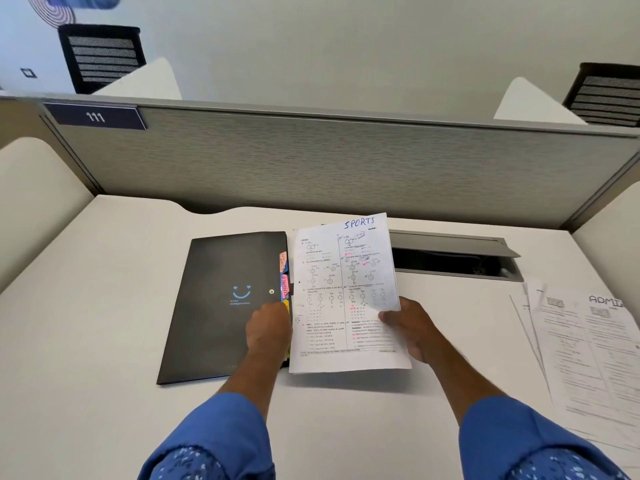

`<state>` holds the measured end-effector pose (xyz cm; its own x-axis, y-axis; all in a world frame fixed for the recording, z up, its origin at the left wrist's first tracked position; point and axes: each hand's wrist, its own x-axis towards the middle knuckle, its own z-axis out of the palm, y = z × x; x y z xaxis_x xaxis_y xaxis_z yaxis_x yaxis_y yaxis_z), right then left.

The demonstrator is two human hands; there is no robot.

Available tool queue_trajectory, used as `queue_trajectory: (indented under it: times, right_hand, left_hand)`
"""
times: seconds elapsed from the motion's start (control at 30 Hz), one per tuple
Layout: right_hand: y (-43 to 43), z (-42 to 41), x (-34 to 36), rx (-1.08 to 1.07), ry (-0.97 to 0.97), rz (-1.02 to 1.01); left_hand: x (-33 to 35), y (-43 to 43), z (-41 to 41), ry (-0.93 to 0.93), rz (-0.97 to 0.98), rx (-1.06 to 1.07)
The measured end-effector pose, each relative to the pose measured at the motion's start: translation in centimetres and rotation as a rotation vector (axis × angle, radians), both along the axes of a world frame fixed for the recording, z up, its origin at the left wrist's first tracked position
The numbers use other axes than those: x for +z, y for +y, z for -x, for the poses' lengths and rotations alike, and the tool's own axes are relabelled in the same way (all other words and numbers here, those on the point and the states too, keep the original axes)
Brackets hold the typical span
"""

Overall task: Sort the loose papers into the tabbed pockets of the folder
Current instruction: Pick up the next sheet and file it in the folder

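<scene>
Right hand [412, 329] pinches SPORTS sheet [343, 289] at its right edge (thumb on top). Left hand [268, 327] at tabbed edge of folder [214, 306], finger state unclear. Loose papers [588, 344] well right of fingers.

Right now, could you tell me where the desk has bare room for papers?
Bare desk lies left of the black folder and between the sleeves. Crowded: the right hand holds the SPORTS sheet mid-desk, paper stack right.

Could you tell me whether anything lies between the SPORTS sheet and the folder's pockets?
Yes: the folder's black cover lies over the pockets, left of the sheet; only tabs show, where the left hand rests.
</scene>
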<state>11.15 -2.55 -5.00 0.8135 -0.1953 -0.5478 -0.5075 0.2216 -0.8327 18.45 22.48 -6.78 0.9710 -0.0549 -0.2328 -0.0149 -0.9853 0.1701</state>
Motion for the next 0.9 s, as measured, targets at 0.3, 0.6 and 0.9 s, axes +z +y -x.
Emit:
queue_trajectory:
  times: [0.3,0.6,0.9]
  right_hand:
    - [0.1,-0.6,-0.9,-0.007,-0.019,0.010]
    - [0.2,-0.7,-1.5,0.015,-0.025,0.014]
    - [-1.2,-0.8,-2.1,0.001,-0.018,0.023]
  left_hand:
    - [0.0,-0.2,-0.4,0.018,-0.020,-0.032]
    - [-0.4,-0.4,0.2,-0.044,-0.058,-0.095]
    - [-0.6,-0.9,0.9,-0.082,-0.199,-0.288]
